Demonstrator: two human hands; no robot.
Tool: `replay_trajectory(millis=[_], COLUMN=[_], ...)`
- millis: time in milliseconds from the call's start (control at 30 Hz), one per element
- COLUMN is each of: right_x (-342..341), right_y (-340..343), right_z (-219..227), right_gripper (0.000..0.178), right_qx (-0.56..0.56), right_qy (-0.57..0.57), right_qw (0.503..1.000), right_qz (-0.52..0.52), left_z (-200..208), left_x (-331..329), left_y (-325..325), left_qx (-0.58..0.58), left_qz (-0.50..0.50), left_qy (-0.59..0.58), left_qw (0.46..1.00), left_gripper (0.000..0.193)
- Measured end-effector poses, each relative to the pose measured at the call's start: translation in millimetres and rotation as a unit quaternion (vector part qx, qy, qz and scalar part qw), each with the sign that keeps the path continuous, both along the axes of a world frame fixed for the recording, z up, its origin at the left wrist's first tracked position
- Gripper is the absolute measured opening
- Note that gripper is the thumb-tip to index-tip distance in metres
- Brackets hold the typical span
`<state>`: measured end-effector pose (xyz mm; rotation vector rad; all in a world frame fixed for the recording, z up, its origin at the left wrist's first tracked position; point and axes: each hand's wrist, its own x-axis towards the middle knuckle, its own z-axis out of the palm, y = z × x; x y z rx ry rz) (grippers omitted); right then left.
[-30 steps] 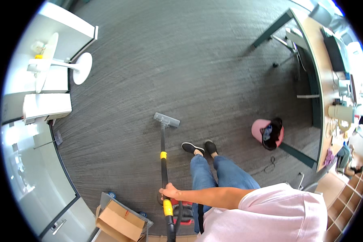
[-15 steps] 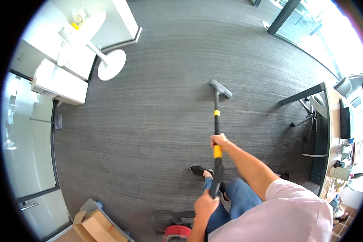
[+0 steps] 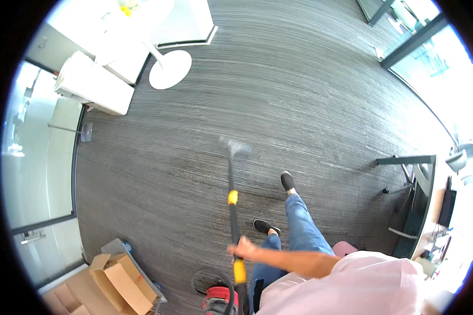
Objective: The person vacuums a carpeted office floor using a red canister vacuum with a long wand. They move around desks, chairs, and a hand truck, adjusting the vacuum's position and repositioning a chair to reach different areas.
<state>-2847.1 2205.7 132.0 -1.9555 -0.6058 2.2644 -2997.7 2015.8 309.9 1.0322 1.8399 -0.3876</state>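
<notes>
Swinging back toward the middle of the floor, the vacuum head (image 3: pixel 235 148) now sits closer in and to the left of where it reached half a second ago, and only 1 hand shows on the pole instead of 2. Nearest the camera, the red canister vacuum (image 3: pixel 219 301) trails at the lower edge, its dark hose curling beside it, parked behind the person so it follows the stroke. Just above it the right hand (image 3: pixel 242 248) comes across the pink-shirted body and wraps the black wand (image 3: pixel 231 210), fingers curled tight around it between the 2 yellow collars, a grip that steers the long rigid tube. The left hand is out of sight. Blue jeans and 2 black shoes (image 3: pixel 287 180) stand staggered, 1 foot forward for the push. The nozzle, blurred so probably mid-sweep, lies flat on the grey ribbed carpet (image 3: pixel 310 94). Off left, open cardboard boxes (image 3: pixel 118 275) sit by the glass wall; farther away, a white round-based table (image 3: pixel 170 68) and a white block seat.
</notes>
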Motion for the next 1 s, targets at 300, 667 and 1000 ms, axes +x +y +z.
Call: replay_trajectory(millis=[300,667,1000], right_x=[232.4,28.2,149.9], right_y=[345.4,99.1,362.2], right_z=[-153.9,-43.3,-78.9], right_gripper=[0.023,0.036,0.028], right_qx=[0.071,-0.243,0.033], right_qy=[-0.055,0.168,0.048], right_qw=[0.973,0.953,0.998], right_qz=[-0.213,0.072,-0.003], left_z=[-159.9,49.6,-38.9], left_x=[202.3,154.9,199.1], left_y=[308.8,131.5,324.5], left_qx=[0.157,-0.177,-0.017], left_qz=[0.007,0.223,0.139], left_qy=[-0.134,0.108,0.021], left_qw=[0.978,0.953,0.990], left_gripper=[0.036,0.033,0.036])
